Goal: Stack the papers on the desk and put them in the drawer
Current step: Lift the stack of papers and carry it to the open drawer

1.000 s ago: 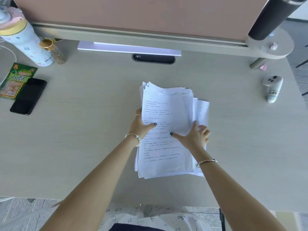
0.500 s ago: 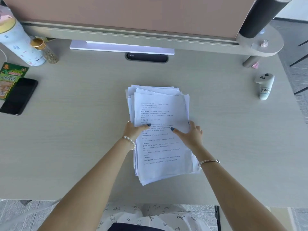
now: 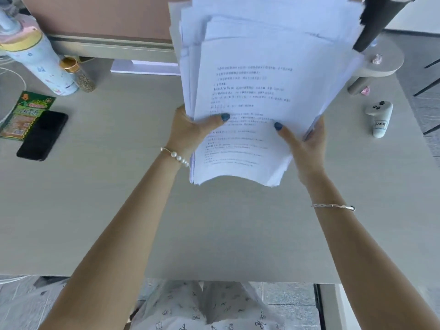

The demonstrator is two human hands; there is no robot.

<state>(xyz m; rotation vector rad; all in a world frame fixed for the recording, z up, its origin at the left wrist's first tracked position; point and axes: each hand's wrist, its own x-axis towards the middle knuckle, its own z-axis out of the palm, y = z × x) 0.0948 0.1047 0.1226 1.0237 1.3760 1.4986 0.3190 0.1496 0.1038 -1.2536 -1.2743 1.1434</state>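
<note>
A thick stack of white printed papers is lifted off the grey desk and tilted up toward the camera, its sheets unevenly aligned and fanned at the top. My left hand grips the stack's left edge, thumb on the front page. My right hand holds the right edge, thumb also on the front. The bottom edge bows and hangs free above the desk. No drawer is visible.
On the left lie a black phone and a green packet, with a patterned bottle and a small gold-capped jar behind. A white controller sits at the right. A partition and shelf run along the back.
The stack lay flat on the desk under both hands, being squared up; now both hands have gripped its sides and raised it, tilted upright toward the camera.
</note>
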